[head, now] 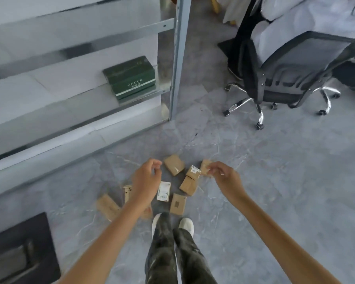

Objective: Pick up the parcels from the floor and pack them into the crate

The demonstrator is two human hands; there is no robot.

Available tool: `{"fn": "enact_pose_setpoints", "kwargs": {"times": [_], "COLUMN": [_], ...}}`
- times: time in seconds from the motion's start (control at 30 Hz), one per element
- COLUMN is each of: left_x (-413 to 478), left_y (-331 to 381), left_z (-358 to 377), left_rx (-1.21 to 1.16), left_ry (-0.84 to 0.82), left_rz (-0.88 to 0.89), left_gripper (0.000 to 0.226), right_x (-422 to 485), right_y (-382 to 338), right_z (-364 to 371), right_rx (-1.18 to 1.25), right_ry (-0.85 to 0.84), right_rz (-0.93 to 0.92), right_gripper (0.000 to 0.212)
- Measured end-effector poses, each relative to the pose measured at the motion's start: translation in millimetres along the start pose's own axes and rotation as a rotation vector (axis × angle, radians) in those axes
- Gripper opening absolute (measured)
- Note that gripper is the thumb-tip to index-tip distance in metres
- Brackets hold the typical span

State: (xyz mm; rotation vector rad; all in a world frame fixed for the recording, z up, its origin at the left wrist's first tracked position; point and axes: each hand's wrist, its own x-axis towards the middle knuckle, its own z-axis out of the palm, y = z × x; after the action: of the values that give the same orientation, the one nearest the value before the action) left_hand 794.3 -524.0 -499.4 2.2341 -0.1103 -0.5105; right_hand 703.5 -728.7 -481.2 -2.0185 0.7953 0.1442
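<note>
Several small brown cardboard parcels (174,165) lie scattered on the grey floor in front of my feet. One parcel (163,191) lies with its white label up, and another (178,204) lies close to my shoes. My left hand (147,182) hovers above the parcels with its fingers loosely curled and nothing in it. My right hand (223,177) hangs to the right of the pile with relaxed fingers, just in front of the far-right parcel (205,166); whether it touches that parcel is unclear. A dark crate (39,232) sits at the bottom left.
A metal shelf rack (178,58) stands at the left with a green box (129,77) on a lower shelf. An office chair (291,78) on castors stands at the right, a person in white seated beyond it. My legs and white shoes (186,224) are below the parcels.
</note>
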Motion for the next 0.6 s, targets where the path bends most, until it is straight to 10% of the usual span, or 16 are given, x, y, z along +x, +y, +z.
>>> {"fn": "enact_pose_setpoints", "kwargs": {"times": [0.33,0.6], "left_x": [228,325], "left_y": [-270,-405], "left_z": [249,411], "left_rx": [-0.245,-0.341], "left_ry": [-0.206,-0.411], "left_rz": [-0.547,-0.666], "left_gripper": [0.012,0.06], "right_x": [278,430], "right_y": [238,399], "right_z": [232,373], "right_rx": [-0.207,-0.516], "right_ry": [-0.245,-0.338], "right_rz": [0.167,0.141], "right_gripper": [0.04,0.049]}}
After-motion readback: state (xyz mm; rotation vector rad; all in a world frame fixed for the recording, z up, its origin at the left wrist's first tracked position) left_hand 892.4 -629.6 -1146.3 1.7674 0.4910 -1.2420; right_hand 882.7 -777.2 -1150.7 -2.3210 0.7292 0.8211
